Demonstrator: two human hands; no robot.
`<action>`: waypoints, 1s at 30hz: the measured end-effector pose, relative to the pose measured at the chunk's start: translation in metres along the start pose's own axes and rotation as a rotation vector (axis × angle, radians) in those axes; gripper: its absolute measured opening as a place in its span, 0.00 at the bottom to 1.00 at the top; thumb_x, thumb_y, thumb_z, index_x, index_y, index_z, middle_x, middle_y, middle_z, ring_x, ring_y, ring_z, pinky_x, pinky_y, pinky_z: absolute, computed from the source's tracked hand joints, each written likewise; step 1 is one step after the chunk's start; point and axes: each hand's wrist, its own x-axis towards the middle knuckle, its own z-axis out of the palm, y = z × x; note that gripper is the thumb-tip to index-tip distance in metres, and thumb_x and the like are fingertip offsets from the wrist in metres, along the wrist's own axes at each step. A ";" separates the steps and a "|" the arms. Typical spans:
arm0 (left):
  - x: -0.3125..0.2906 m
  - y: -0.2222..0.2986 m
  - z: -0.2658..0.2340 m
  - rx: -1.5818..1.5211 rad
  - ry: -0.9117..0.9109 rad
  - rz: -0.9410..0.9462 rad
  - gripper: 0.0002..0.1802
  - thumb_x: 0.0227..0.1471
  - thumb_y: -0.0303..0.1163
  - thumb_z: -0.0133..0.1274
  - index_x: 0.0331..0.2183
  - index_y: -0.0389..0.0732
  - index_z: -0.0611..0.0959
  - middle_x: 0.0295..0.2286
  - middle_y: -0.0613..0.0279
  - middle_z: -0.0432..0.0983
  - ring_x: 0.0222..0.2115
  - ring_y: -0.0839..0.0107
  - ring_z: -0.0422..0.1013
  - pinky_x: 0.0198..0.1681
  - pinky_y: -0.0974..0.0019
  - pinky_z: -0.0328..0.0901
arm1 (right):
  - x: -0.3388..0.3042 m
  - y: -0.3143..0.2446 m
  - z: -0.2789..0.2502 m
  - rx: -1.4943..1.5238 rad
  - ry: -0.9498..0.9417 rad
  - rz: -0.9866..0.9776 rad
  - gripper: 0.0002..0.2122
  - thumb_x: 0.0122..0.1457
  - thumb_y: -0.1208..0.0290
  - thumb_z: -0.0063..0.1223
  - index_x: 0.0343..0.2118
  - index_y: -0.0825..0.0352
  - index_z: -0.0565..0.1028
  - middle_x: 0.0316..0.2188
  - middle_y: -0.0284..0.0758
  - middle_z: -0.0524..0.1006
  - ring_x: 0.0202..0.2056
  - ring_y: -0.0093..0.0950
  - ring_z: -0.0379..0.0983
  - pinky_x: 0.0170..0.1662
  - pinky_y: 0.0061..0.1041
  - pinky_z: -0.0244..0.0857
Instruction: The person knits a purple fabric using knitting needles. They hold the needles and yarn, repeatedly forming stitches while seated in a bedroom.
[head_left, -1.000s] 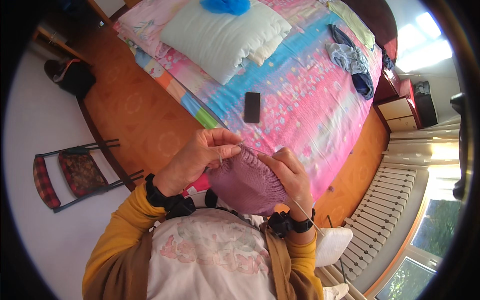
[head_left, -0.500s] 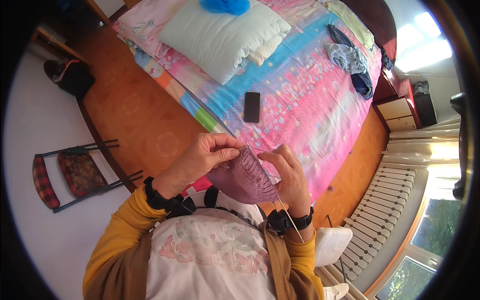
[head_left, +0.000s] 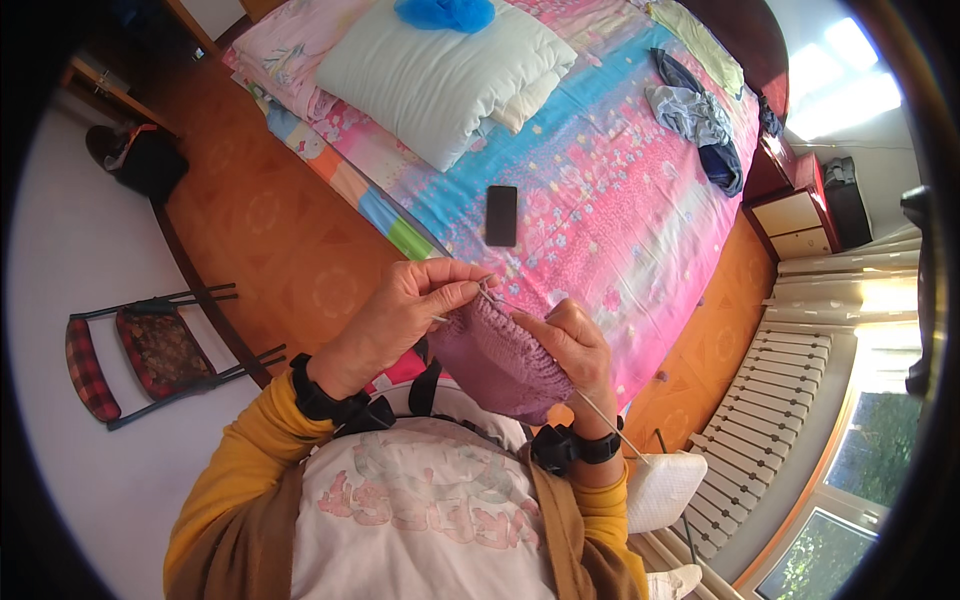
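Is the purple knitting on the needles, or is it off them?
On: the purple knitting hangs from needles held by the left hand and right hand; a needle tip shows at its upper corner.

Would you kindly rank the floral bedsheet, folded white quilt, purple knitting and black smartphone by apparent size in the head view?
1. Floral bedsheet
2. Folded white quilt
3. Purple knitting, though nearer the camera
4. Black smartphone
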 end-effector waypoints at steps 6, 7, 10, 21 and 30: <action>0.000 -0.005 0.000 0.019 0.028 0.024 0.12 0.62 0.29 0.55 0.46 0.37 0.83 0.33 0.75 0.79 0.29 0.90 0.70 0.30 0.83 0.64 | 0.004 -0.007 -0.003 -0.051 -0.013 0.025 0.20 0.42 0.77 0.58 0.43 0.69 0.80 0.24 0.32 0.62 0.27 0.30 0.65 0.32 0.30 0.61; 0.000 -0.006 -0.001 0.017 0.032 0.033 0.11 0.62 0.29 0.55 0.45 0.37 0.84 0.32 0.76 0.78 0.28 0.91 0.69 0.29 0.84 0.63 | 0.006 -0.009 -0.004 -0.063 -0.019 0.024 0.20 0.43 0.77 0.58 0.43 0.69 0.80 0.24 0.32 0.62 0.27 0.30 0.65 0.32 0.30 0.61; 0.001 -0.014 -0.001 -0.031 0.091 0.034 0.09 0.61 0.29 0.56 0.43 0.37 0.84 0.31 0.76 0.78 0.27 0.91 0.68 0.28 0.84 0.61 | 0.009 -0.017 -0.003 -0.109 -0.030 0.046 0.20 0.44 0.77 0.57 0.44 0.70 0.79 0.24 0.33 0.63 0.28 0.31 0.66 0.33 0.30 0.61; -0.003 -0.022 0.007 0.101 -0.076 0.054 0.08 0.61 0.26 0.55 0.41 0.34 0.83 0.33 0.70 0.79 0.35 0.84 0.72 0.40 0.76 0.69 | 0.017 -0.013 0.001 0.053 -0.120 0.430 0.19 0.50 0.69 0.67 0.44 0.67 0.72 0.34 0.40 0.71 0.37 0.44 0.73 0.40 0.37 0.68; 0.001 -0.025 0.004 -0.055 0.049 0.138 0.08 0.62 0.26 0.53 0.42 0.35 0.82 0.34 0.69 0.80 0.33 0.84 0.73 0.38 0.77 0.70 | 0.004 -0.013 0.003 -0.040 -0.033 0.209 0.20 0.47 0.79 0.61 0.46 0.65 0.79 0.30 0.35 0.70 0.33 0.32 0.71 0.36 0.30 0.67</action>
